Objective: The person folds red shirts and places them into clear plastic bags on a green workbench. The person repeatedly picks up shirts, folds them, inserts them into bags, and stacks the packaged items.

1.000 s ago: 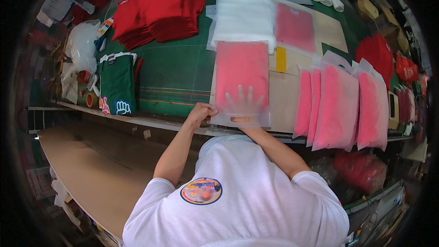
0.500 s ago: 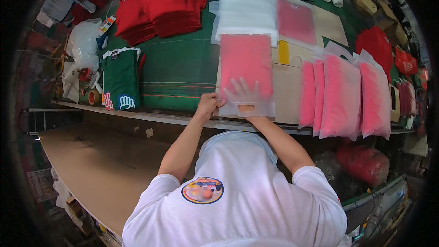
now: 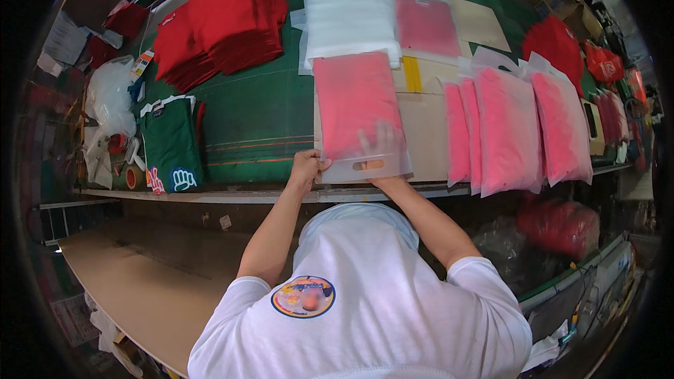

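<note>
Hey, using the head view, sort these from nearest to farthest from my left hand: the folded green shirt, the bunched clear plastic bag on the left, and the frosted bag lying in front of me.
From your left hand:
1. Frosted bag: gripped at its lower left corner.
2. Green shirt: to the left.
3. Clear plastic bag: farther left, past the shirt.

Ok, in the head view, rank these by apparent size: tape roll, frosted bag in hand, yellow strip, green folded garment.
1. Frosted bag in hand
2. Green folded garment
3. Tape roll and yellow strip: too alike to rank
</note>
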A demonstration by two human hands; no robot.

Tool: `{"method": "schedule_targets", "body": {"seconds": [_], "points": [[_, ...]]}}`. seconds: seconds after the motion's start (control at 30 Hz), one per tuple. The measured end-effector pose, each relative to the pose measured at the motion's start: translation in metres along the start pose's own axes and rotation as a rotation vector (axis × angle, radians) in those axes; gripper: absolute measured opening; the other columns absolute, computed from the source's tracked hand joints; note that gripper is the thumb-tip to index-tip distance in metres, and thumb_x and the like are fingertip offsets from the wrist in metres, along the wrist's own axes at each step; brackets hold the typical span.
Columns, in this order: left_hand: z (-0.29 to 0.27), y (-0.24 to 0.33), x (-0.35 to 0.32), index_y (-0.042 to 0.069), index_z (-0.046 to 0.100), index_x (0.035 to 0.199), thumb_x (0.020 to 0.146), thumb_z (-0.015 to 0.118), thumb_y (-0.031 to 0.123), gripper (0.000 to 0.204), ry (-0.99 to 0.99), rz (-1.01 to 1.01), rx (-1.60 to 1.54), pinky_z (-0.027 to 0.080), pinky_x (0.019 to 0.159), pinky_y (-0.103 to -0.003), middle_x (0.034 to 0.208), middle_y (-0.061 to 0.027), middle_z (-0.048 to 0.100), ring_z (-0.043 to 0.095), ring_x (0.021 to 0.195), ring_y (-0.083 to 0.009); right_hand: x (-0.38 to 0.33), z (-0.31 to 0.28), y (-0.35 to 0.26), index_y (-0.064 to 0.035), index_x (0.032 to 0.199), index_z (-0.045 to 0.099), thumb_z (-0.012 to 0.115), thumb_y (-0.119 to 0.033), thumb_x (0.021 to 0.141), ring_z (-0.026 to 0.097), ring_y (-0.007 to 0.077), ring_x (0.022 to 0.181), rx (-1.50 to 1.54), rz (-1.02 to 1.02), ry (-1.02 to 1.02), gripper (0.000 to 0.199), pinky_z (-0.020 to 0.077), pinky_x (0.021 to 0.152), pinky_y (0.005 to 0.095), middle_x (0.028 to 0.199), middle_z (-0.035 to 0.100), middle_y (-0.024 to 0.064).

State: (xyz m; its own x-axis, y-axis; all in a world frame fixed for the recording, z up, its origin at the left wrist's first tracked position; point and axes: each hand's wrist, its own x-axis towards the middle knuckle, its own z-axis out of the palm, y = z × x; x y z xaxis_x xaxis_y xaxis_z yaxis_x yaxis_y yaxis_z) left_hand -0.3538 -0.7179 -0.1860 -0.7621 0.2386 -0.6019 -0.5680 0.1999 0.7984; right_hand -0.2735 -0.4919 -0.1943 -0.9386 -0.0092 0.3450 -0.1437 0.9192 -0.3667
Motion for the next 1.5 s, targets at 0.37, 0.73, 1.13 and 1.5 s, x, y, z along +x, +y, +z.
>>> {"method": "schedule_targets", "body": {"seconds": [0.37,0.73,1.13,1.5], "points": [[-0.004,0.016,-0.012,0.004,0.069,0.085,0.091,0.079,0.011,0.013,-0.138,-0.088,0.028,0.037,0.055,-0.029,0.072,0.001,0.057,0.047,0.061,-0.0106,-0.019,-0.019,-0.025,-0.0059,0.155,0.04,0.074,-0.023,0.086,0.028,0.0568,0.145,0.027,0.098,-0.134,0.078,0.0308,0.118,0.0601,0.155,0.03,0.039],[-0.01,0.006,-0.008,0.005,0.067,0.083,0.092,0.079,0.011,0.016,-0.152,-0.197,-0.269,0.036,0.05,-0.026,0.07,0.0018,0.056,0.046,0.056,-0.009,0.004,-0.08,-0.059,-0.01,0.126,0.068,0.071,-0.032,0.09,0.048,0.0368,0.135,0.106,-0.26,-0.192,0.042,0.0446,0.103,0.0584,0.145,0.053,0.0156],[-0.023,0.002,-0.006,0.006,0.072,0.088,0.091,0.079,0.015,0.011,-0.168,-0.053,-0.134,0.037,0.056,-0.026,0.073,0.0014,0.063,0.051,0.062,-0.0084,0.019,-0.047,-0.044,-0.0294,0.152,0.051,0.067,-0.058,0.089,0.02,0.0391,0.155,-0.075,-0.267,-0.411,0.071,0.0132,0.115,0.0779,0.168,0.027,0.009],[-0.022,-0.016,-0.006,0.005,0.074,0.093,0.09,0.076,0.009,0.006,-0.122,0.006,-0.159,0.042,0.063,-0.028,0.079,-0.0016,0.066,0.055,0.069,-0.0114,0.128,-0.008,-0.038,-0.0223,0.12,0.074,0.08,-0.028,0.076,0.044,0.0246,0.144,0.036,-0.592,-0.635,0.045,0.016,0.12,0.0737,0.135,0.063,0.0025]]}}
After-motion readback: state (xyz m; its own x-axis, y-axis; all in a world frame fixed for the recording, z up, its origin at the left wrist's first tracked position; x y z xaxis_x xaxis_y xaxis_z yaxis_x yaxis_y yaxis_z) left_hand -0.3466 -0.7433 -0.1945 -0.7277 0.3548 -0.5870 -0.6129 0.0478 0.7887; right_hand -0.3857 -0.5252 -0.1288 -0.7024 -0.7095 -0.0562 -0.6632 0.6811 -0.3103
